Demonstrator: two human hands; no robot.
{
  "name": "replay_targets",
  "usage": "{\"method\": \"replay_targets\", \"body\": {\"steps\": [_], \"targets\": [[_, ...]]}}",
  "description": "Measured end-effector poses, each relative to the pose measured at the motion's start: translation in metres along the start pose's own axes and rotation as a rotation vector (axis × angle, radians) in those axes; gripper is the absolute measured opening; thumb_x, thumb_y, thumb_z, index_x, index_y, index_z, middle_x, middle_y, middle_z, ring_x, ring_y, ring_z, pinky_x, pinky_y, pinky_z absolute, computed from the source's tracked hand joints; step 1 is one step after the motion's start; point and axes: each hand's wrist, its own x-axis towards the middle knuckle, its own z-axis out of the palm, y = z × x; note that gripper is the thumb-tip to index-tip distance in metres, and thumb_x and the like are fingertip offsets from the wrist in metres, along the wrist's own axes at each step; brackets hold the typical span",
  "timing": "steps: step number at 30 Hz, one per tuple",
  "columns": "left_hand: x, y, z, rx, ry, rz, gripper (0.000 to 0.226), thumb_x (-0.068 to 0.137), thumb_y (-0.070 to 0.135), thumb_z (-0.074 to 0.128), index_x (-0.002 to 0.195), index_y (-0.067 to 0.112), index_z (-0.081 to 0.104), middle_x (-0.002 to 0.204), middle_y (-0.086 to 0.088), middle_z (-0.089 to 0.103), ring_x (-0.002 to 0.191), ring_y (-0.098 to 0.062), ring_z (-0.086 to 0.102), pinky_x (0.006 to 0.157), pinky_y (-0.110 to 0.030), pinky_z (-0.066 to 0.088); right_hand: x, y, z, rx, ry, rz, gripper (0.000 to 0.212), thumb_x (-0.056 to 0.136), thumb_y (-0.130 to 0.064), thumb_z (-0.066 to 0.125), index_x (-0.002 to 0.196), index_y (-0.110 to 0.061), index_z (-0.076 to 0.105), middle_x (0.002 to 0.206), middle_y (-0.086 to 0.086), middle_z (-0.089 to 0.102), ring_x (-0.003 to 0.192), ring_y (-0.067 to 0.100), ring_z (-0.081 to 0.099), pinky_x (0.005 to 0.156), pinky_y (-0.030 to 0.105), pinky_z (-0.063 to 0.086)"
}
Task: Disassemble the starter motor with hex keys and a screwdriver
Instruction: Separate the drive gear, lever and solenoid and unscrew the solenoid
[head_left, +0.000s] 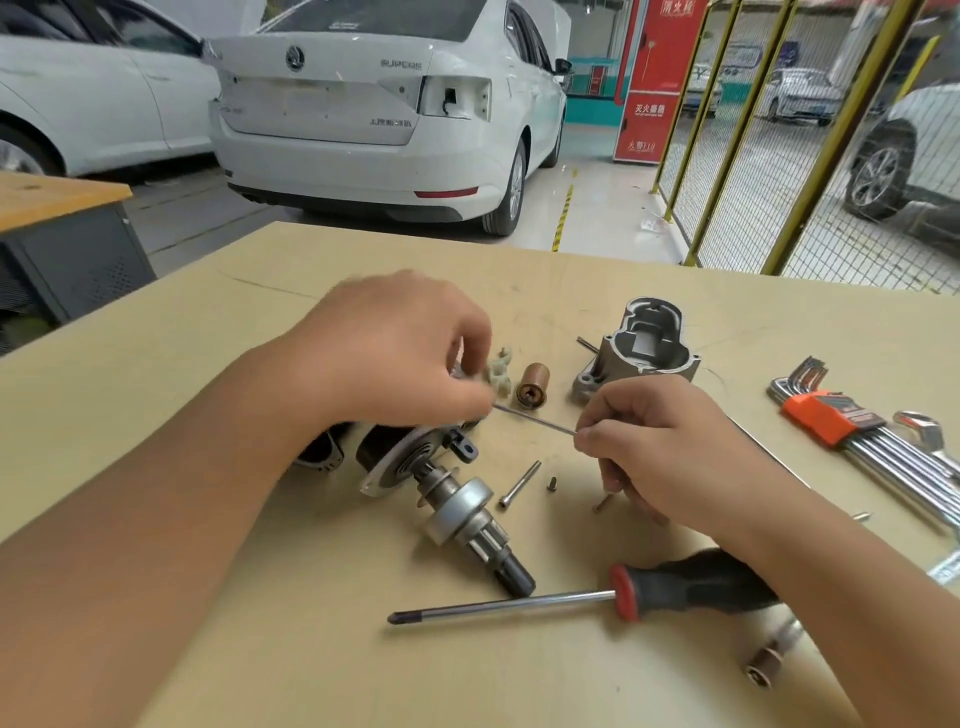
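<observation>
While the counter (675, 291) is carrying loose parts, the starter motor (431, 483) is lying at centre, shaft pointing to 5 o'clock. Left hand (395, 348) and right hand (660, 441) are each pinching an end of a thin rod (535, 420). Screwdriver (571, 597) is lying at 6 o'clock.

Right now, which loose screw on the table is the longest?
The long bolt beside the motor shaft; the short screw next to it is stubby.
</observation>
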Motion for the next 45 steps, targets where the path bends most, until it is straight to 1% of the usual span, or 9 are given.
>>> {"method": "replay_targets", "body": {"steps": [2, 6, 14, 19, 24, 31, 36, 43, 45], "targets": [[-0.002, 0.013, 0.005, 0.041, -0.055, -0.02, 0.013, 0.071, 0.046, 0.067, 0.071, 0.036, 0.059, 0.072, 0.014, 0.058, 0.069, -0.006, 0.056, 0.054, -0.026, 0.031, 0.0, 0.0, 0.0, -0.008, -0.001, -0.006, 0.019, 0.088, -0.004, 0.06, 0.071, -0.007, 0.068, 0.049, 0.001, 0.059, 0.033, 0.002, 0.045, 0.036, 0.012, 0.032], [-0.002, 0.024, 0.006, 0.142, -0.038, -0.113, 0.021, 0.07, 0.039, 0.074, 0.066, 0.029, 0.056, 0.074, 0.01, 0.056, 0.063, -0.011, 0.054, 0.051, -0.025, 0.028, -0.001, 0.0, 0.0, -0.029, -0.033, -0.036, 0.02, 0.088, -0.006, 0.06, 0.07, -0.011, 0.068, 0.05, 0.001, 0.061, 0.033, 0.002, 0.047, 0.036, 0.012, 0.033], [-0.003, 0.037, 0.015, 0.214, 0.042, -0.181, 0.024, 0.081, 0.034, 0.069, 0.069, 0.024, 0.05, 0.071, 0.005, 0.052, 0.059, -0.017, 0.048, 0.053, -0.028, 0.031, 0.001, 0.006, 0.003, -0.176, -0.149, -0.123, 0.02, 0.094, -0.014, 0.062, 0.076, -0.02, 0.069, 0.062, -0.001, 0.07, 0.047, 0.002, 0.056, 0.044, 0.011, 0.037], [-0.004, 0.027, 0.012, 0.104, -0.021, -0.213, 0.011, 0.074, 0.029, 0.067, 0.069, 0.02, 0.064, 0.071, 0.003, 0.063, 0.065, -0.022, 0.061, 0.056, -0.028, 0.047, 0.002, 0.012, 0.002, -0.123, -0.134, -0.096, 0.018, 0.097, -0.014, 0.061, 0.081, -0.019, 0.068, 0.063, 0.0, 0.071, 0.044, 0.002, 0.056, 0.042, 0.01, 0.037], [-0.004, 0.024, 0.015, 0.007, -0.004, -0.246, 0.011, 0.071, 0.028, 0.069, 0.063, 0.022, 0.064, 0.067, 0.005, 0.063, 0.063, -0.018, 0.061, 0.053, -0.026, 0.042, 0.002, 0.014, 0.001, -0.112, -0.157, -0.081, 0.019, 0.099, -0.014, 0.06, 0.082, -0.02, 0.067, 0.064, 0.0, 0.07, 0.043, 0.004, 0.053, 0.044, 0.017, 0.041], [-0.002, 0.019, 0.018, -0.115, 0.002, -0.279, 0.014, 0.071, 0.026, 0.073, 0.06, 0.022, 0.065, 0.06, 0.01, 0.061, 0.06, -0.012, 0.059, 0.054, -0.024, 0.039, 0.002, 0.014, 0.0, -0.09, -0.163, -0.051, 0.02, 0.1, -0.014, 0.058, 0.082, -0.02, 0.066, 0.064, 0.002, 0.07, 0.042, 0.009, 0.052, 0.043, 0.02, 0.041], [-0.002, 0.017, 0.02, -0.138, 0.013, -0.275, 0.014, 0.073, 0.026, 0.071, 0.06, 0.022, 0.066, 0.06, 0.008, 0.063, 0.06, -0.012, 0.06, 0.054, -0.025, 0.043, 0.002, 0.015, 0.0, -0.04, -0.141, -0.017, 0.019, 0.1, -0.012, 0.057, 0.083, -0.014, 0.065, 0.064, 0.006, 0.069, 0.041, 0.011, 0.051, 0.041, 0.019, 0.039], [-0.002, 0.015, 0.02, -0.157, 0.006, -0.26, 0.015, 0.076, 0.025, 0.07, 0.062, 0.023, 0.066, 0.063, 0.007, 0.064, 0.063, -0.014, 0.062, 0.058, -0.032, 0.055, 0.003, 0.015, 0.001, -0.046, -0.157, -0.024, 0.02, 0.101, -0.014, 0.057, 0.083, -0.017, 0.065, 0.064, 0.007, 0.069, 0.043, 0.012, 0.052, 0.041, 0.021, 0.041], [-0.001, 0.015, 0.021, -0.163, 0.006, -0.262, 0.015, 0.077, 0.025, 0.07, 0.063, 0.024, 0.067, 0.063, 0.008, 0.064, 0.064, -0.013, 0.062, 0.059, -0.031, 0.055, 0.004, 0.015, 0.001, -0.039, -0.157, -0.017, 0.02, 0.101, -0.015, 0.057, 0.083, -0.017, 0.065, 0.064, 0.007, 0.069, 0.043, 0.012, 0.052, 0.042, 0.023, 0.042]]}}
